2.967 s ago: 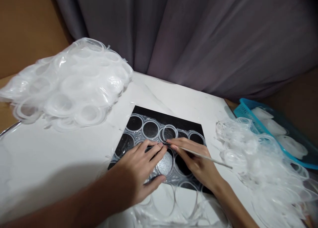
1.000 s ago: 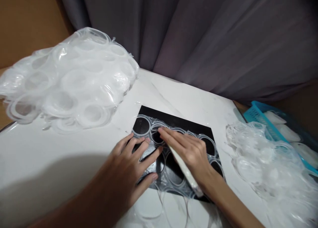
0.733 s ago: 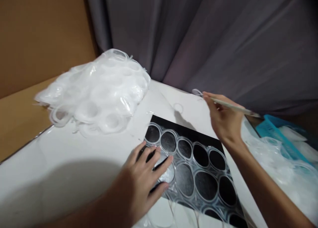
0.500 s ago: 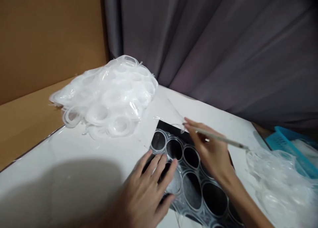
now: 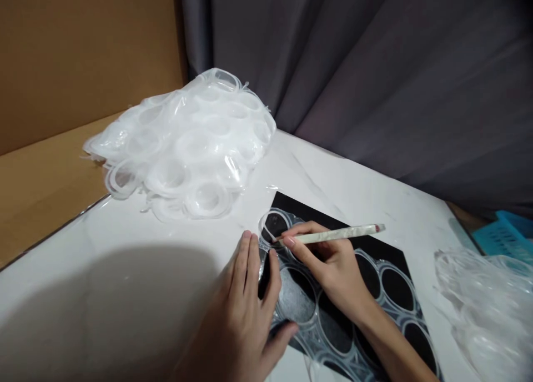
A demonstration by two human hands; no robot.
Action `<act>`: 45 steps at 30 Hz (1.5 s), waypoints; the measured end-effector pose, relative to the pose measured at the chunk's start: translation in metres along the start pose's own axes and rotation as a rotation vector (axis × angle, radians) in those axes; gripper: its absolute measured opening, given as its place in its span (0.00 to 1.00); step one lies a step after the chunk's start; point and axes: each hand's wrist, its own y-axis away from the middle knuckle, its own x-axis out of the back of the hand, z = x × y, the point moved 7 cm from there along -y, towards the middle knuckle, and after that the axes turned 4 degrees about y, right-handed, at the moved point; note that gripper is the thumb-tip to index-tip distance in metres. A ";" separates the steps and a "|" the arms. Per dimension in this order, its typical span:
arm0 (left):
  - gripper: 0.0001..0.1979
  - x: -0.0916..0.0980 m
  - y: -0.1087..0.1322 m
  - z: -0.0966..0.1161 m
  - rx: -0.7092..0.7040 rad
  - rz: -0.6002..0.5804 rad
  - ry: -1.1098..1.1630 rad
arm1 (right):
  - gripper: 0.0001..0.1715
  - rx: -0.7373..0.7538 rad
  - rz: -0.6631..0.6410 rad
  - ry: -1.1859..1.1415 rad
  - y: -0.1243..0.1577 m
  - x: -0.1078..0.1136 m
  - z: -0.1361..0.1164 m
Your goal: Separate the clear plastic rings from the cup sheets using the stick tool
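A black board (image 5: pixel 297 207) lies on the white table, bearing a translucent sheet (image 5: pixel 308 326) with round and oval openings. My left hand (image 5: pixel 250 298) rests flat with its fingers spread over the left side of the sheet. In a pinch grip, my right hand (image 5: pixel 333 260) holds a pale pen-like tool (image 5: pixel 345 233). The tool's tip is down by the opening near the board's upper left corner, just right of my left fingertips. A thin clear ring (image 5: pixel 263 222) lies at that opening, partly beyond the board's edge.
A heap of translucent ring-patterned sheets (image 5: pixel 191 143) is at the back left, beside a brown cardboard surface (image 5: pixel 50 171). Crumpled clear scraps (image 5: pixel 487 304) lie at the right, near a blue basket (image 5: pixel 495 235). A dark grey curtain (image 5: pixel 353 76) hangs behind the table (image 5: pixel 162 260).
My right hand has moved left and down with the tool, from the board's upper edge to the corner opening. The fingers of my left hand have drawn closer together. The view has shifted slightly.
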 end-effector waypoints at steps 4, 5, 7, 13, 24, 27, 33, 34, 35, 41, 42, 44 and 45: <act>0.40 -0.001 0.000 0.002 0.026 -0.007 -0.010 | 0.08 0.025 -0.021 0.026 0.003 -0.005 -0.006; 0.41 -0.001 0.000 0.003 0.021 -0.015 -0.019 | 0.08 0.040 -0.020 0.039 0.004 -0.006 -0.008; 0.41 -0.003 0.001 0.004 0.009 -0.034 -0.039 | 0.07 0.070 -0.016 0.060 0.006 -0.007 -0.012; 0.44 -0.004 0.002 0.005 0.011 -0.065 -0.071 | 0.07 0.080 0.017 0.079 0.008 -0.006 -0.013; 0.47 -0.004 -0.002 0.005 0.036 -0.054 -0.078 | 0.08 0.090 0.035 0.111 0.011 -0.004 -0.014; 0.47 -0.003 -0.003 0.005 0.027 -0.052 -0.071 | 0.09 0.101 0.022 0.146 0.011 -0.005 -0.013; 0.46 -0.004 0.001 0.007 0.018 -0.055 -0.080 | 0.19 0.531 -0.071 0.486 0.028 -0.016 -0.034; 0.45 -0.006 0.002 0.008 0.014 -0.063 -0.081 | 0.22 0.605 -0.077 0.590 0.033 -0.020 -0.036; 0.45 -0.007 0.002 0.008 0.016 -0.068 -0.080 | 0.23 0.660 -0.072 0.688 0.036 -0.023 -0.037; 0.52 -0.012 -0.002 0.009 0.089 -0.077 -0.091 | 0.21 0.732 -0.030 0.895 0.020 -0.024 -0.048; 0.53 -0.011 -0.002 0.010 0.090 -0.074 -0.096 | 0.21 0.729 -0.011 0.900 0.011 -0.020 -0.049; 0.53 -0.009 -0.004 0.010 0.091 -0.064 -0.095 | 0.21 0.694 0.069 0.880 -0.011 -0.002 -0.053; 0.53 -0.009 -0.004 0.009 0.095 -0.062 -0.090 | 0.20 0.662 0.132 0.849 -0.023 0.011 -0.055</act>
